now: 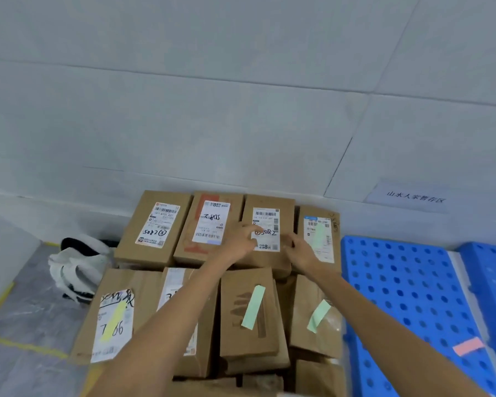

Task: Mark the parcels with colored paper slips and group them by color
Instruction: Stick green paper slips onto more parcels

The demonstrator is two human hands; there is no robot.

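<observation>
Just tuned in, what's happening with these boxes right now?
A person's left hand and right hand rest on the third parcel in the back row, at its white label. Two front parcels carry green slips, and one carries a yellow slip. A pink slip lies on the blue pallet.

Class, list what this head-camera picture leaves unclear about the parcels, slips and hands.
- Head view: the left forearm covers most of the label on the brown cardboard parcel second from left in the front row, so any slip there is hidden.
- Head view: the left hand and right hand overlap the white shipping label; a slip under them cannot be told.
- Head view: the brown parcels at the bottom are cut off by the frame edge.
- Head view: the labels' small print is blurred.
</observation>
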